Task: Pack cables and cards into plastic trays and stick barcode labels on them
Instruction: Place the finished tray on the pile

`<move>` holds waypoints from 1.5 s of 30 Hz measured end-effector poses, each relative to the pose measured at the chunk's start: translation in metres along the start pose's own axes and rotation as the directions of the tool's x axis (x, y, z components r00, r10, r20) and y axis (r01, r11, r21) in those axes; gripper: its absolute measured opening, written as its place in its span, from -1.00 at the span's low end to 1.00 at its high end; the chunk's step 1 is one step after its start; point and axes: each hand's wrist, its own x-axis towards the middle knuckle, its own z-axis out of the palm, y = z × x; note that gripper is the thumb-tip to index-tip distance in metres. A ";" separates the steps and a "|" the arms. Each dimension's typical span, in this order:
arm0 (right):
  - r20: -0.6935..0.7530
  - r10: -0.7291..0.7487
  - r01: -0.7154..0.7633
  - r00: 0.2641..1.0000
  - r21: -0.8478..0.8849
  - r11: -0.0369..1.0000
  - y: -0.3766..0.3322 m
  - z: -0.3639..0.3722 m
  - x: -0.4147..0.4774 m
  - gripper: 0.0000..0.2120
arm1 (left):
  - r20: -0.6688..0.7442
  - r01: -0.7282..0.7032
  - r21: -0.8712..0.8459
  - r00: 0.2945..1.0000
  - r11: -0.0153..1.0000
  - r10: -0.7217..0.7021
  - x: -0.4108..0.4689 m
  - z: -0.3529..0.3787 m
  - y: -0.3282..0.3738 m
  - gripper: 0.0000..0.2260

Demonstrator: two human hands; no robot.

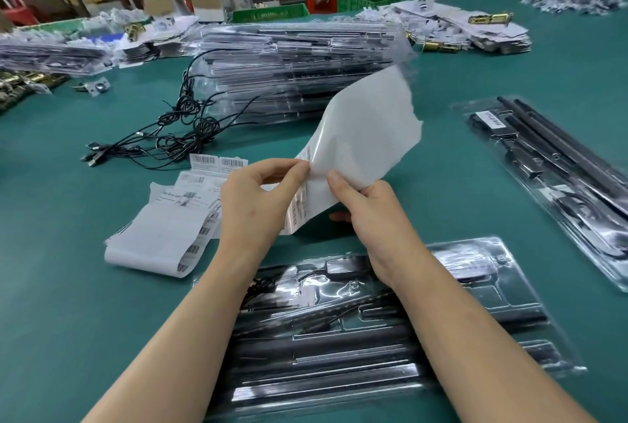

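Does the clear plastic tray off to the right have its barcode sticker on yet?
On: a small white barcode label sits on top, near the far end of that long clear plastic tray.

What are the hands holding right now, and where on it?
A white label sheet. The left hand pinches its barcode-label edge; the right hand pinches it just beside, near the lower end.
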 end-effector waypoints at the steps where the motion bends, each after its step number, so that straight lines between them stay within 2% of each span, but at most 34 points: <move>1: 0.001 0.000 0.000 1.000 -0.002 1.000 0.000 0.000 0.000 -0.83 | 0.006 0.002 -0.004 1.000 1.000 -0.002 0.000 0.000 0.000 -0.95; 8: 0.003 -0.015 0.015 1.000 0.001 1.000 0.001 -0.001 -0.001 -0.87 | 0.029 -0.003 0.003 1.000 1.000 0.003 0.001 -0.001 -0.003 -0.95; 13: -0.035 0.008 -0.008 0.999 -0.006 1.000 0.002 -0.001 0.001 -0.80 | 0.034 0.025 -0.009 0.999 1.000 -0.025 0.002 0.000 -0.004 -0.95; 21: -0.048 0.042 -0.041 0.998 0.010 0.999 0.004 -0.002 0.003 -0.80 | 0.028 0.044 -0.009 0.999 0.999 -0.044 0.001 0.000 -0.004 -0.93; 24: -0.056 0.048 -0.046 0.997 0.025 0.999 0.005 -0.003 0.005 -0.80 | 0.023 0.024 0.026 0.999 0.999 -0.025 0.000 0.000 -0.004 -0.92; 33: -0.028 0.057 -0.052 0.998 0.153 0.987 0.002 -0.005 0.006 -0.82 | 0.049 -0.113 0.224 0.993 0.968 0.105 -0.004 0.002 -0.002 -0.68; 37: 0.004 0.047 -0.047 0.999 0.125 0.991 0.003 -0.006 0.007 -0.74 | 0.047 -0.130 0.220 0.991 0.967 0.122 -0.004 0.002 -0.001 -0.74; 45: -0.045 0.074 -0.071 0.996 0.067 0.995 0.006 -0.003 0.009 -0.80 | 0.021 -0.084 0.157 0.996 0.984 0.082 -0.003 0.003 -0.002 -0.92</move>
